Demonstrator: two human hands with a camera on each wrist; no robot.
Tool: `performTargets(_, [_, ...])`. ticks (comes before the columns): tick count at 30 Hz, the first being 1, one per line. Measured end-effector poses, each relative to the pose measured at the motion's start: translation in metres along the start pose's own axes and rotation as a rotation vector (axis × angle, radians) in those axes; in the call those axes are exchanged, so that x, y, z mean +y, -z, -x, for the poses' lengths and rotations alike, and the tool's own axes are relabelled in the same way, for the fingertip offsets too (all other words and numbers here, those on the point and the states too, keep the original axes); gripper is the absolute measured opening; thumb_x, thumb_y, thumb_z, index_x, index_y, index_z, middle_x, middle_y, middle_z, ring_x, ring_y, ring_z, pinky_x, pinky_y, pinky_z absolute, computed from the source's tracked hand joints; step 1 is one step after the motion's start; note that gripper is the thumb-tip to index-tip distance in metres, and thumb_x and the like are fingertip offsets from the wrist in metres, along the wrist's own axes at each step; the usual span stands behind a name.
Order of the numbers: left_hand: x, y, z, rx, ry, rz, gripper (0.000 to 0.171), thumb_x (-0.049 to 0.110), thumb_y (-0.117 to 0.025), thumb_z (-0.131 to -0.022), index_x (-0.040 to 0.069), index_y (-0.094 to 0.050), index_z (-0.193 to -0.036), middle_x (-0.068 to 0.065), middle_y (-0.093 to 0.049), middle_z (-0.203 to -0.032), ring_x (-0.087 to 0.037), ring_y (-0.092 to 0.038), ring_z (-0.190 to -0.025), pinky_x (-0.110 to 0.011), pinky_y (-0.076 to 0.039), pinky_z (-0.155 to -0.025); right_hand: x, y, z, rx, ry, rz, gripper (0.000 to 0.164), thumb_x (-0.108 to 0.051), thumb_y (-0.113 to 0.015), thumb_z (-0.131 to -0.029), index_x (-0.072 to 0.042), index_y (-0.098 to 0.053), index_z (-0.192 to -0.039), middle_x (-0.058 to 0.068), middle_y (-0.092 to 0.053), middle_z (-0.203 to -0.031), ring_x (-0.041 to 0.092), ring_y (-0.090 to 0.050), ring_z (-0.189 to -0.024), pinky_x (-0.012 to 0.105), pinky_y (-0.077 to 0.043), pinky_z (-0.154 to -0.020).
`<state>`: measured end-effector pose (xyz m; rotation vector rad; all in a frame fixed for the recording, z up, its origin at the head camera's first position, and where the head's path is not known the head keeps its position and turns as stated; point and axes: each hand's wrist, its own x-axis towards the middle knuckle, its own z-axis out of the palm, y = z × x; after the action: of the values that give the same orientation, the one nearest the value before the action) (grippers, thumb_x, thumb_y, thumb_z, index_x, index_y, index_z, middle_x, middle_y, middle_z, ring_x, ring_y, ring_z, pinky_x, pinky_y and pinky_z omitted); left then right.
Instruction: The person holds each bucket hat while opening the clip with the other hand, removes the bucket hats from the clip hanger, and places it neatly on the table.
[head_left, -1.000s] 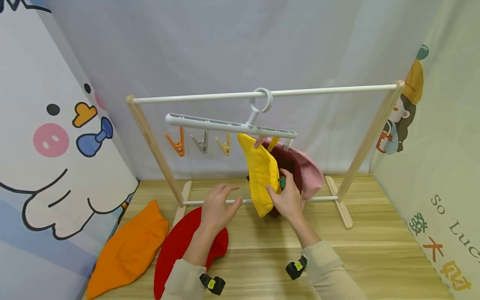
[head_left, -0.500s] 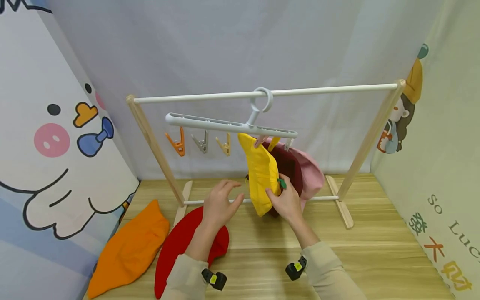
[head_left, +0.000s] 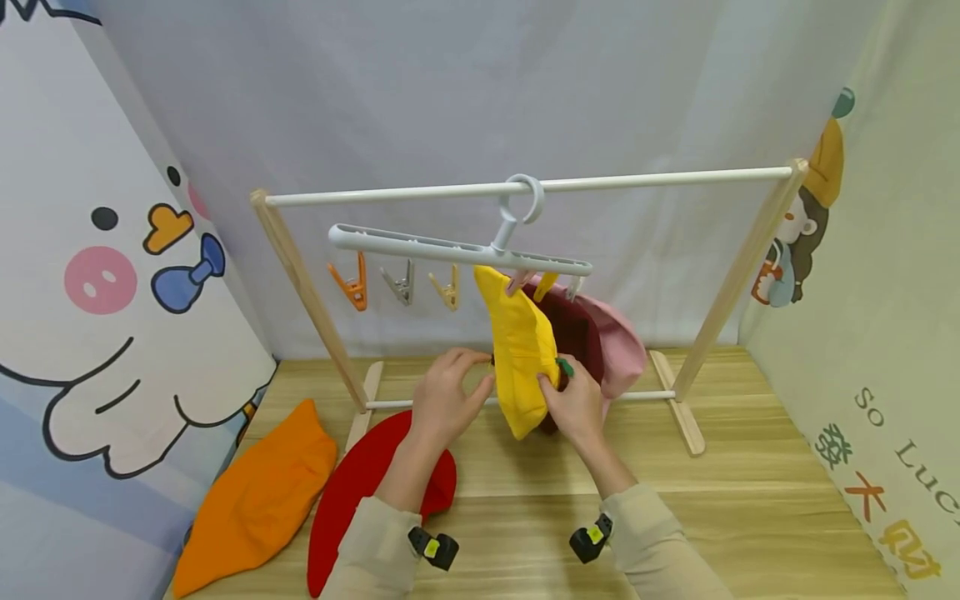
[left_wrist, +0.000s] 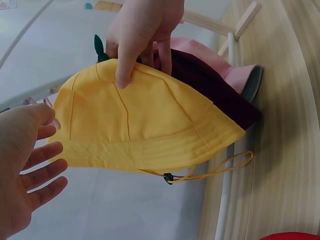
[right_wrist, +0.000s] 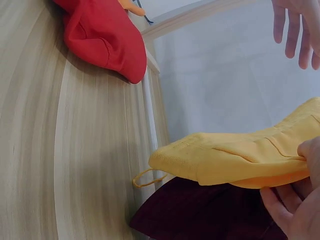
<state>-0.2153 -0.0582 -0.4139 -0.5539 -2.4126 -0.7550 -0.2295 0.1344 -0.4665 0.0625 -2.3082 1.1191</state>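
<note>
A yellow bucket hat [head_left: 517, 350] hangs from a pink clip [head_left: 519, 282] on the pale grey hanger [head_left: 420, 245]. My right hand [head_left: 575, 404] pinches the hat's crown between thumb and fingers, beside a small green leaf-shaped piece [left_wrist: 99, 47]. On the brim side is my left hand [head_left: 442, 398], fingers extended and holding nothing, fingertips close to the brim. From the hat dangles a yellow cord with a black toggle [left_wrist: 168, 178]. Behind it hang a maroon hat [head_left: 579, 337] and a pink hat [head_left: 622, 346], partly hidden.
The hanger hooks over the white rod [head_left: 660, 181] of a wooden rack. Orange [head_left: 356, 287], grey [head_left: 401, 285] and cream clips [head_left: 448, 290] hang at its left with nothing in them. A red hat [head_left: 352, 500] and an orange hat [head_left: 262, 500] lie on the table, left.
My left hand has moved up and right, closer to the yellow hat's brim. My right hand keeps its pinch on the crown, with only a slight shift. The table hats have stayed put.
</note>
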Motion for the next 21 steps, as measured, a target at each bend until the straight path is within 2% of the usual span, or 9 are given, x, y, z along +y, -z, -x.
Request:
performTargets(10, [0.002, 0.0, -0.005, 0.01, -0.019, -0.013, 0.022, 0.023, -0.068, -0.08, 0.013, -0.069, -0.099, -0.001, -0.065, -0.098, -0.018, -0.062, -0.09, -0.034, -0.052, -0.073, -0.001, 0.004, -0.001, 0.058, -0.009, 0.039, 0.02, -0.015, -0.07, -0.078, -0.004, -0.064, -0.094, 0.011, -0.068, -0.085, 0.025, -0.059, -0.065, 0.036, -0.044, -0.057])
performTargets(16, [0.003, 0.001, -0.007, 0.004, -0.017, -0.016, 0.022, 0.024, -0.069, -0.08, 0.014, -0.069, -0.099, 0.0, -0.066, -0.099, -0.018, -0.062, -0.092, -0.034, -0.051, -0.074, -0.002, 0.007, 0.0, 0.079, 0.027, 0.046, 0.016, -0.014, -0.071, -0.077, -0.005, -0.063, -0.088, 0.009, -0.066, -0.079, 0.024, -0.057, -0.063, 0.034, -0.041, -0.057])
performTargets(21, [0.005, 0.002, -0.008, -0.008, -0.007, -0.014, 0.021, 0.023, -0.068, -0.08, 0.015, -0.069, -0.1, 0.0, -0.066, -0.1, -0.019, -0.062, -0.092, -0.035, -0.051, -0.074, -0.002, 0.011, 0.0, 0.086, 0.093, 0.052, 0.014, -0.011, -0.072, -0.076, -0.004, -0.063, -0.085, 0.009, -0.063, -0.073, 0.022, -0.052, -0.059, 0.032, -0.04, -0.055])
